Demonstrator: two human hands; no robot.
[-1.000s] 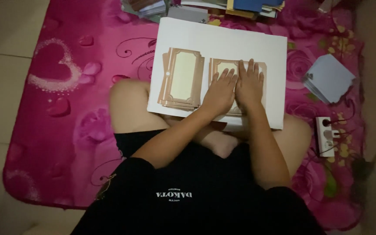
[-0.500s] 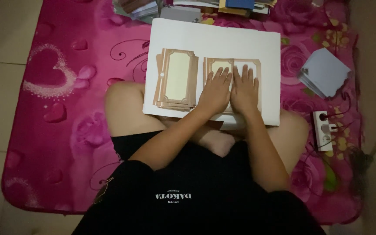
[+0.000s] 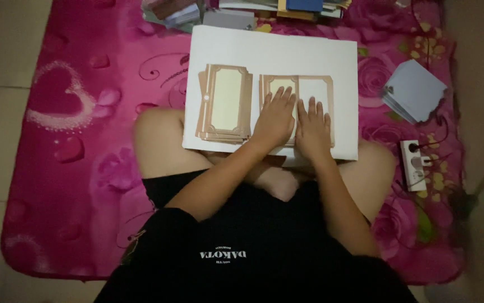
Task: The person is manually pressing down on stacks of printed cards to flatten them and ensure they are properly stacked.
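Observation:
A white board (image 3: 275, 50) rests across my crossed legs. On its left side lies a stack of tan framed cards (image 3: 223, 104) with cream middles. To the right of the stack lies an opened tan card (image 3: 309, 87), one half cream, one half white. My left hand (image 3: 274, 119) lies flat on the card's left half, fingers spread. My right hand (image 3: 312, 123) presses flat on the card's right half, beside the left hand. Neither hand grips anything.
I sit on a pink flowered mat (image 3: 85, 112) on a pale tiled floor. A pile of blue-grey paper sheets (image 3: 416, 92) lies at the right, with a white power strip (image 3: 413, 164) below it. Books and papers (image 3: 236, 11) are heaped beyond the board.
Both hands stay flat on the opened card and have shifted only slightly. The view has tilted a little.

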